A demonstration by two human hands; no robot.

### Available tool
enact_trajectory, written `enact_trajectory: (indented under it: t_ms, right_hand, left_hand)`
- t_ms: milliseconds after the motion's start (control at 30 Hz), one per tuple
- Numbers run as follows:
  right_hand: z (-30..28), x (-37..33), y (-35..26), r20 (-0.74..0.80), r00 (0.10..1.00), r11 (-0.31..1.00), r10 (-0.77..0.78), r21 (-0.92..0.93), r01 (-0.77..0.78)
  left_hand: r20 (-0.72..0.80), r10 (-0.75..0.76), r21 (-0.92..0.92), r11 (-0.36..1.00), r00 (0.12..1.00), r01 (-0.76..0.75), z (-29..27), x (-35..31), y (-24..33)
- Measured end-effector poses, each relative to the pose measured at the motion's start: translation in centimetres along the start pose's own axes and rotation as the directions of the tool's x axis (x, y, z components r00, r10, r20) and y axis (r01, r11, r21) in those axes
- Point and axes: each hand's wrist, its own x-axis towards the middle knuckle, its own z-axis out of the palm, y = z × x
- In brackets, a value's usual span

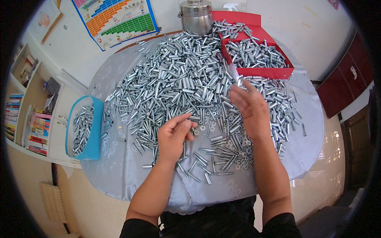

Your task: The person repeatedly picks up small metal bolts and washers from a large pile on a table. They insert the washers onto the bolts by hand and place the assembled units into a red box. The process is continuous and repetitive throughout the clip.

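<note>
A large heap of silvery metal sleeves and bolts (178, 79) covers the table. My left hand (171, 138) hovers over the near part of the heap, fingers curled in toward the thumb; whatever may be between them is too small to make out. Farther right and forward, my right hand (254, 113) is raised below the red box (274, 72), its fingers apart and slightly blurred. Just beyond its fingertips is a pale, motion-smeared streak (234, 73), apparently a small part in the air. Washers (243, 160) and loose bolts (226, 158) lie between my forearms.
More metal parts fill the red box, whose lid area also carries some. A blue bin (95, 135) of sleeves stands at the table's left edge. A steel pot (196, 20) is at the back. Bookshelves (33, 107) stand left; a dark red cabinet (349, 71) stands right.
</note>
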Motion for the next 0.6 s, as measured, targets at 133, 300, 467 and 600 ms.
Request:
enact_trajectory:
  t_ms: [133,300,467,600]
  right_hand:
    - [-2.1,0.4,1.1,-0.114,0.987,0.993,-0.108,0.036,0.113]
    - [-2.2,0.0,1.7,-0.112,0.992,0.981,-0.050,-0.189,0.028]
    - [-1.8,-0.6,2.1,-0.119,0.992,0.959,-0.051,-0.282,0.015]
    - [-1.7,-0.6,2.2,-0.091,0.995,0.956,-0.050,-0.291,0.021]
  left_hand:
    - [-0.042,0.050,-0.016,0.999,0.998,-0.051,-0.1,0.2,0.0]
    - [-0.211,0.119,0.076,0.992,0.970,-0.105,-0.8,0.5,0.0]
    - [-0.255,0.241,0.252,0.952,0.937,-0.177,-1.6,0.9,-0.2]
    - [0.027,0.499,0.729,0.583,0.866,-0.358,-2.1,1.1,-0.7]
